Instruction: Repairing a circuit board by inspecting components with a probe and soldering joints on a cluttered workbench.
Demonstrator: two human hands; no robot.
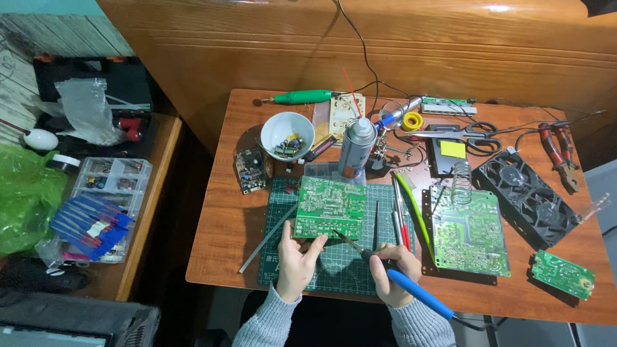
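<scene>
A green circuit board (330, 207) lies solder side up on a dark green cutting mat (340, 266). My left hand (295, 260) grips its near edge, thumb on top. In my right hand (393, 268) is a blue-handled soldering iron (411, 289); its tip touches the board's near right corner. The iron's cord runs off toward the table's front edge.
A second green board (468, 232) with a coil iron stand (460, 181) lies right of the mat, with a black dual fan (528, 198) and small board (564, 274) beyond. Behind are a spray can (357, 146), white bowl of parts (287, 135), scissors (464, 133), pliers (558, 153). A parts organizer (106, 205) sits left.
</scene>
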